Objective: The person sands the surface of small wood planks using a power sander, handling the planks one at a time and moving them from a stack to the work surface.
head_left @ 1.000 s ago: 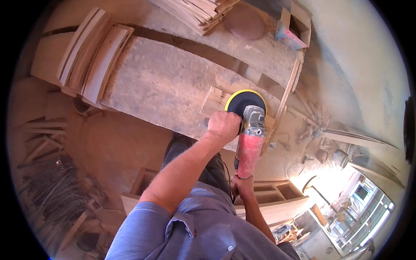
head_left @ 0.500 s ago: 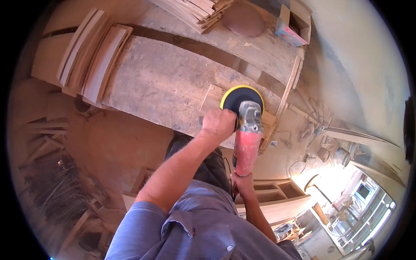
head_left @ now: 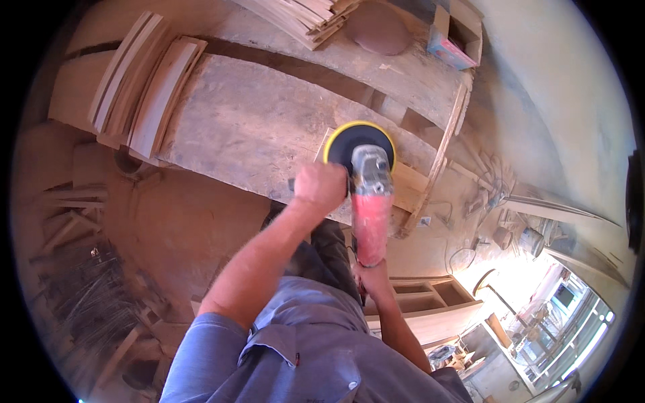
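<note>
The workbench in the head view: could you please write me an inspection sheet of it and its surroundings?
Surface: workbench, worn and dusty.
Things in hand: red sander, its yellow-rimmed disc over a wooden board; contact unclear.
Clutter: curved wooden pieces at the left; wood strips, brown round piece and open box farther back.
Hands: left hand around the side handle, right hand around the rear.
Cables: possible thin looped cable at right.
Surroundings: wooden frame with compartments, lower right; scrap wood on the floor, left.
</note>
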The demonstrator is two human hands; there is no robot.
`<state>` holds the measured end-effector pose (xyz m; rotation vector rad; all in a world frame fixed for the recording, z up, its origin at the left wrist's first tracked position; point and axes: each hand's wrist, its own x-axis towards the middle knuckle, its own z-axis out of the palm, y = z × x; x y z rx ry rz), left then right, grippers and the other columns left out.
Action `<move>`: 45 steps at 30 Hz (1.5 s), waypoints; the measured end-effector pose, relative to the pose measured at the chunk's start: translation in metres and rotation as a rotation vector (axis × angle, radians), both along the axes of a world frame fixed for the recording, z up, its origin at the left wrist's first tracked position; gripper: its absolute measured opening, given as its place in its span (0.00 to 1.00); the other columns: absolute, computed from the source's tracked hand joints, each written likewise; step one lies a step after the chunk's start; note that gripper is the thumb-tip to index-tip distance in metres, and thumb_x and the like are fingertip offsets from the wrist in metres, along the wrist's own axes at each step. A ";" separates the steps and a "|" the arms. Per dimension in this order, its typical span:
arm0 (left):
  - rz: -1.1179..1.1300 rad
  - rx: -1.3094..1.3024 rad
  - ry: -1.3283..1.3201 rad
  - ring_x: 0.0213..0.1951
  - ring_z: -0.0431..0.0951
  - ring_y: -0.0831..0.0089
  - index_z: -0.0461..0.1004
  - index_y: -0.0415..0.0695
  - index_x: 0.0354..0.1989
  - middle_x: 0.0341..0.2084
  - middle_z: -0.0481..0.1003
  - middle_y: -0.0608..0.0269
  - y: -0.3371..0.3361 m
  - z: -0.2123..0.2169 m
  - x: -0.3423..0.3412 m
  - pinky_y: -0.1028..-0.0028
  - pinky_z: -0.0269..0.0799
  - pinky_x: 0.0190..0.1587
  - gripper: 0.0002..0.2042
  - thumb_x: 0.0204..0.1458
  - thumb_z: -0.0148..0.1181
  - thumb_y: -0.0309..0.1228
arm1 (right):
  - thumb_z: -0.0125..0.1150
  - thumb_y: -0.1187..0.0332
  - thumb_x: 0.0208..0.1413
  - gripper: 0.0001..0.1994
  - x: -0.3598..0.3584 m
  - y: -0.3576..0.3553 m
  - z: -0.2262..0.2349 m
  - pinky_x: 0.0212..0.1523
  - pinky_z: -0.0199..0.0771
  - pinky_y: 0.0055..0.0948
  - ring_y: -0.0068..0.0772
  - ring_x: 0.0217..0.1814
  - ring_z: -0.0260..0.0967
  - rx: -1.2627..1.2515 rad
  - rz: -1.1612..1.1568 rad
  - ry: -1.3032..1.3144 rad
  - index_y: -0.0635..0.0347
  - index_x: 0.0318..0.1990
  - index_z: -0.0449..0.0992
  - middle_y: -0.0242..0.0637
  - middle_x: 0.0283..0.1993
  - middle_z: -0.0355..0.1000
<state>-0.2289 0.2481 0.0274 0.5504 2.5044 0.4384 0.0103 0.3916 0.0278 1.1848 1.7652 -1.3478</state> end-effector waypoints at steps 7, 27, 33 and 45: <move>0.040 0.002 -0.107 0.35 0.84 0.50 0.81 0.43 0.31 0.28 0.81 0.46 -0.005 0.002 0.019 0.56 0.80 0.38 0.07 0.46 0.59 0.29 | 0.67 0.73 0.44 0.07 0.025 0.001 0.002 0.24 0.67 0.29 0.22 0.22 0.69 0.036 0.055 0.068 0.62 0.23 0.73 0.33 0.19 0.71; -0.352 -0.086 -0.161 0.39 0.85 0.53 0.82 0.44 0.34 0.32 0.82 0.49 0.145 -0.002 0.066 0.59 0.80 0.42 0.08 0.49 0.58 0.29 | 0.67 0.67 0.43 0.09 0.122 0.055 -0.014 0.21 0.65 0.32 0.23 0.18 0.66 0.140 -0.197 0.060 0.61 0.22 0.74 0.31 0.17 0.69; -0.407 -0.044 -0.198 0.41 0.84 0.55 0.82 0.44 0.35 0.35 0.82 0.48 0.182 0.001 0.087 0.60 0.80 0.43 0.08 0.49 0.58 0.29 | 0.67 0.68 0.42 0.09 0.135 0.076 -0.003 0.23 0.67 0.32 0.24 0.20 0.68 0.025 -0.395 -0.095 0.62 0.20 0.75 0.32 0.17 0.69; -0.089 -0.259 -0.091 0.40 0.83 0.51 0.82 0.43 0.35 0.35 0.82 0.47 0.043 0.008 0.048 0.56 0.79 0.43 0.09 0.49 0.60 0.33 | 0.64 0.65 0.43 0.15 0.062 0.026 -0.009 0.45 0.75 0.48 0.63 0.47 0.75 0.070 0.092 0.071 0.68 0.36 0.79 0.61 0.39 0.77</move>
